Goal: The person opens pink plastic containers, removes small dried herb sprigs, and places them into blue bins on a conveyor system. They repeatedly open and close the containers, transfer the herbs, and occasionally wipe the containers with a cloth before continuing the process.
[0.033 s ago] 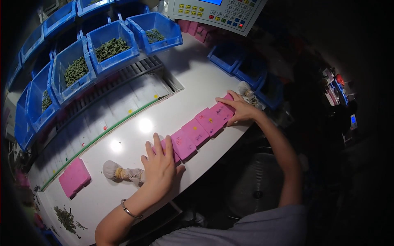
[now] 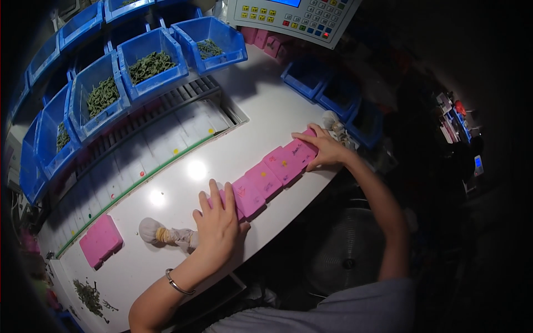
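A row of several pink rectangular blocks [image 2: 264, 184] lies end to end across the white table, with handwritten marks and small yellow dots on top. My left hand [image 2: 216, 225] grips the row's left end, its fingers over the end block and thumb at the near side. At the far right end, my right hand [image 2: 328, 150] holds the last block between thumb and fingers. Beside my left hand lies a whitish cloth pouch [image 2: 151, 230] tied with a yellow band, partly hidden by that hand. Another pink block [image 2: 101, 241] rests apart at the left.
Blue bins [image 2: 154, 71], some with green pieces, rise at the back left above a slotted strip edged in green. A keypad panel [image 2: 297, 19] stands at the back. More blue bins [image 2: 307, 77] and a cloth bundle [image 2: 336, 126] sit right. Dark green scraps [image 2: 90, 298] lie front left.
My left hand has shifted very slightly to the right at the row's end. My right hand stays in place.
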Demonstrator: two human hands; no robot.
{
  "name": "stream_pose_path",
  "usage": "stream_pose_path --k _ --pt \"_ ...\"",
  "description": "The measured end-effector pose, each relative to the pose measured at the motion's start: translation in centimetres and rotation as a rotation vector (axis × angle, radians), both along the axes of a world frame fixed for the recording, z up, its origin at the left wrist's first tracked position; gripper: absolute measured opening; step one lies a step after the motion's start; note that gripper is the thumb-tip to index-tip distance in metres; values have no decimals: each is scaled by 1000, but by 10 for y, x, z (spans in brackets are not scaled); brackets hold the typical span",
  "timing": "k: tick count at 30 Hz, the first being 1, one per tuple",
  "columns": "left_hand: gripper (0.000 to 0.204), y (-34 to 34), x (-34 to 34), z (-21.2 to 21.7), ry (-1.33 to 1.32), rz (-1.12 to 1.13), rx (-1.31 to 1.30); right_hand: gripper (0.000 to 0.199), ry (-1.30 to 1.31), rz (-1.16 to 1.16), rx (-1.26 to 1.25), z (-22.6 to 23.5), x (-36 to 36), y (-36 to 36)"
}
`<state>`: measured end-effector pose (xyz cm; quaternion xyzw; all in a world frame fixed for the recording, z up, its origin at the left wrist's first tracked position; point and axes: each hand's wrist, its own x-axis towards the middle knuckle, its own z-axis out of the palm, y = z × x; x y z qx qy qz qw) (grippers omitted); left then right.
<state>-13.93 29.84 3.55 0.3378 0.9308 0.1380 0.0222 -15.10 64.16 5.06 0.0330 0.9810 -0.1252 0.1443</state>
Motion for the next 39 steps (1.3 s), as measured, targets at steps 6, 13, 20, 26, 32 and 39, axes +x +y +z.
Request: stream_pose_path --k 6,13,20,26,32,39 --pt "71 10 -25 -27 173 7 52 100 28 -100 2 -1 1 -15" --pt "79 -33 -84 -14 54 45 92 99 88 -211 -51 -7 -19 -71" --pt "82 -105 -92 2 -95 139 123 99 223 -26 101 1 -44 -146" --pt "71 -131 -75 16 -33 263 172 102 272 421 -139 -13 -62 -192" --pt "36 -129 -43 38 -54 177 664 91 363 419 -263 24 -59 -211" --pt "60 -151 4 53 -529 385 949 60 869 743 -235 40 21 -338"
